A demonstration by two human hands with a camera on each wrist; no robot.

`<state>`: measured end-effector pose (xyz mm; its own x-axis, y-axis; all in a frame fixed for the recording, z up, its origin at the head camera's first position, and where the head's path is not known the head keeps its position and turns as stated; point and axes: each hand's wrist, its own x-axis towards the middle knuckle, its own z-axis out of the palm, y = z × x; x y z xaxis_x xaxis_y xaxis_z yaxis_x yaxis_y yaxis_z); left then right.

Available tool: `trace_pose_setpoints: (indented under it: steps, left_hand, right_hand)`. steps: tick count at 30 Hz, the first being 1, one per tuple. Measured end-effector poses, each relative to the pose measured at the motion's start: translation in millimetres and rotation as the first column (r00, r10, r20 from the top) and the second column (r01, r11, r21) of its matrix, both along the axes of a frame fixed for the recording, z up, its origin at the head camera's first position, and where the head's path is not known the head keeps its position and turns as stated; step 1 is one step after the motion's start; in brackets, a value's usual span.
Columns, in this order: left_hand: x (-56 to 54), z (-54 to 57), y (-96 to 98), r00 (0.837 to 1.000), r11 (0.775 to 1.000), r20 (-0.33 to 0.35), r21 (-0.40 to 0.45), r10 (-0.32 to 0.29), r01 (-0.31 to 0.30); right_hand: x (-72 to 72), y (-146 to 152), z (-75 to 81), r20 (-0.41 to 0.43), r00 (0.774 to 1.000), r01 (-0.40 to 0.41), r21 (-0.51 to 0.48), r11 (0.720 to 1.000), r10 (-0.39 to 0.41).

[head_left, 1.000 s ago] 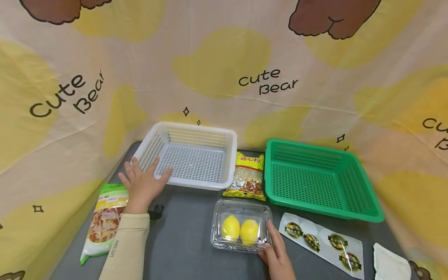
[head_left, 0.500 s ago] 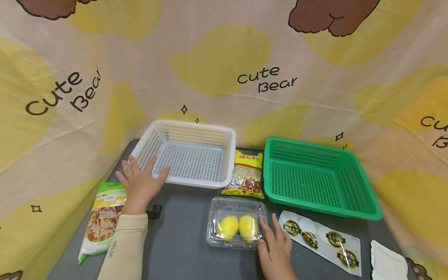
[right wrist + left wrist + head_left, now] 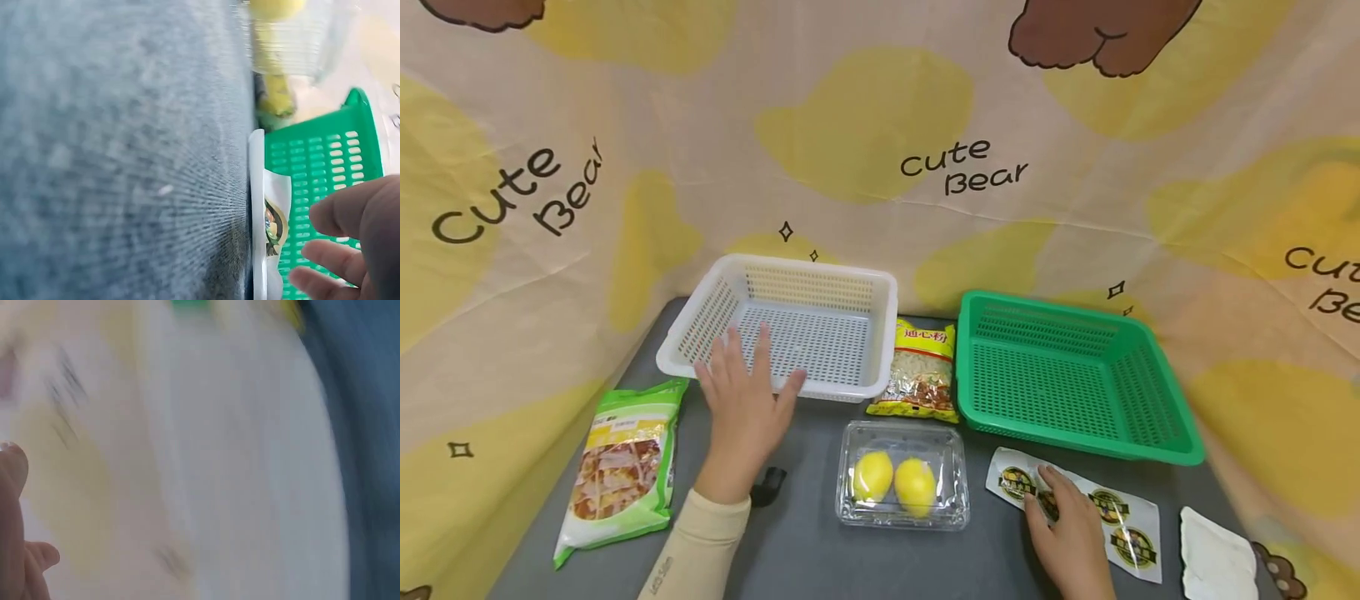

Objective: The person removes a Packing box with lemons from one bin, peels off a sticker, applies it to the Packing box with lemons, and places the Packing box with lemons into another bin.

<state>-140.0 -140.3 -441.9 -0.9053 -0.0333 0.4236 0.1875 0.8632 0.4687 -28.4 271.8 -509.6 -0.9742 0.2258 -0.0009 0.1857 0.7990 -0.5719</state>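
My left hand [image 3: 741,421], fingers spread, is at the front of the white basket [image 3: 880,367] and overlaps its rim in the head view. It holds nothing. My right hand [image 3: 1071,533] hovers over a silver sheet of round fruit stickers [image 3: 1120,508], its fingers loosely bent. In the right wrist view, the fingers [image 3: 334,256] show beside the sheet with nothing between them. Between the hands sits a clear plastic clamshell box [image 3: 951,500], lid down, with two lemons [image 3: 872,477] inside. The left wrist view is blurred.
A green basket [image 3: 1075,446] stands at the back right. A yellow pasta bag [image 3: 921,371] lies between the baskets. To the left lies a green and white food bag [image 3: 617,467]; to the far right, a white folded cloth-like piece [image 3: 1217,554]. A printed curtain [image 3: 850,125] hangs behind.
My right hand has let go of the clamshell box and moved right, over the sticker sheet. My left hand has shifted right along the white basket's front.
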Motion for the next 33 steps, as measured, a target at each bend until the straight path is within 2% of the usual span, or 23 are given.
trace_pose_setpoints:
  steps: [2, 3, 4, 5, 6, 7, 9, 11, 13, 14, 15, 16, 20, 22, 24, 26, 29, 30, 31, 33]
  left_hand:
    - [24.1, 10.8, 34.2, 0.993, 0.994, -0.015, -0.009, -0.113, 0.113]
    - [37.6, 14.8, 52.3, 0.984, 0.984, -0.019, -0.02, -0.179, 0.179]
    - [51.9, 17.2, 71.0, 0.969, 0.968, -0.023, -0.037, -0.248, 0.247]
    - [66.5, 18.5, 88.9, 0.945, 0.944, -0.009, -0.057, -0.327, 0.326]
    - [80.0, 17.1, 106.6, 0.915, 0.911, -0.011, -0.093, -0.404, 0.401]
    - [92.7, 13.9, 123.2, 0.876, 0.869, -0.01, -0.131, -0.483, 0.477]
    - [114.2, 3.2, 151.3, 0.784, 0.759, 0.029, -0.231, -0.62, 0.609]
    - [128.2, -12.7, 172.8, 0.687, 0.641, 0.077, -0.299, -0.723, 0.707]
    - [134.1, -30.4, 187.9, 0.62, 0.553, 0.126, -0.342, -0.774, 0.76]
    - [135.1, -38.9, 193.2, 0.605, 0.526, 0.15, -0.362, -0.782, 0.77]
    - [135.4, -47.1, 198.0, 0.602, 0.51, 0.162, -0.39, -0.782, 0.767]
    - [134.5, -54.8, 202.1, 0.609, 0.502, 0.162, -0.425, -0.776, 0.753]
    - [128.3, -77.0, 214.4, 0.689, 0.496, 0.112, -0.612, -0.716, 0.616]
    - [125.3, -84.6, 219.1, 0.712, 0.496, 0.108, -0.645, -0.694, 0.582]
    - [123.2, -89.9, 221.7, 0.721, 0.491, 0.18, -0.621, -0.669, 0.611]
    - [120.8, -93.7, 223.0, 0.712, 0.496, 0.296, -0.549, -0.637, 0.673]
    - [115.8, -97.6, 222.3, 0.669, 0.523, 0.471, -0.418, -0.575, 0.743]
    - [114.0, -98.2, 221.9, 0.65, 0.531, 0.51, -0.378, -0.564, 0.758]
    - [112.4, -98.6, 221.9, 0.637, 0.538, 0.532, -0.353, -0.558, 0.766]
    - [110.1, -98.1, 222.0, 0.624, 0.536, 0.555, -0.339, -0.55, 0.773]
  right_hand:
    - [-3.0, 5.0, -4.0, 0.001, 1.0, 0.003, -0.016, 1.0, -0.003]
    - [-4.2, 6.5, -5.7, 0.004, 1.0, -0.003, -0.016, 1.0, 0.003]
    - [-4.3, 7.7, -7.8, 0.013, 1.0, -0.007, -0.015, 1.0, 0.008]
    - [-3.9, 8.7, -10.0, 0.019, 1.0, -0.013, -0.002, 1.0, 0.013]
    - [-3.4, 9.6, -12.5, 0.004, 1.0, -0.022, 0.02, 1.0, 0.022]
    - [-2.8, 10.5, -15.1, -0.02, 0.999, -0.034, 0.045, 0.998, 0.035]
    - [-1.3, 11.9, -19.5, -0.077, 0.995, -0.054, 0.083, 0.995, 0.061]
    - [-0.6, 12.8, -22.6, -0.128, 0.989, -0.064, 0.101, 0.993, 0.077]
    - [-1.0, 12.6, -23.3, -0.145, 0.985, -0.076, 0.105, 0.992, 0.091]
    - [-1.3, 12.1, -22.7, -0.136, 0.986, -0.079, 0.101, 0.992, 0.093]
    - [-1.7, 11.5, -22.0, -0.127, 0.987, -0.083, 0.1, 0.992, 0.095]
    - [-2.0, 10.9, -21.3, -0.112, 0.989, -0.085, 0.099, 0.991, 0.096]
    - [-1.2, 9.1, -19.0, -0.088, 0.992, -0.078, 0.097, 0.992, 0.086]
    - [-1.3, 9.1, -19.2, -0.078, 0.994, -0.071, 0.094, 0.993, 0.079]
    - [-1.5, 8.8, -18.8, -0.05, 0.996, -0.065, 0.086, 0.994, 0.069]
    - [-2.2, 8.4, -18.5, -0.01, 0.998, -0.06, 0.068, 0.996, 0.06]
    - [-3.6, 7.3, -17.1, 0.031, 0.998, -0.049, 0.053, 0.997, 0.047]
    - [-3.9, 7.1, -16.8, 0.037, 0.998, -0.044, 0.049, 0.998, 0.043]
    - [-4.2, 7.2, -16.5, 0.037, 0.999, -0.038, 0.048, 0.998, 0.037]
    - [-4.1, 7.7, -16.1, 0.024, 0.999, -0.025, 0.045, 0.999, 0.024]
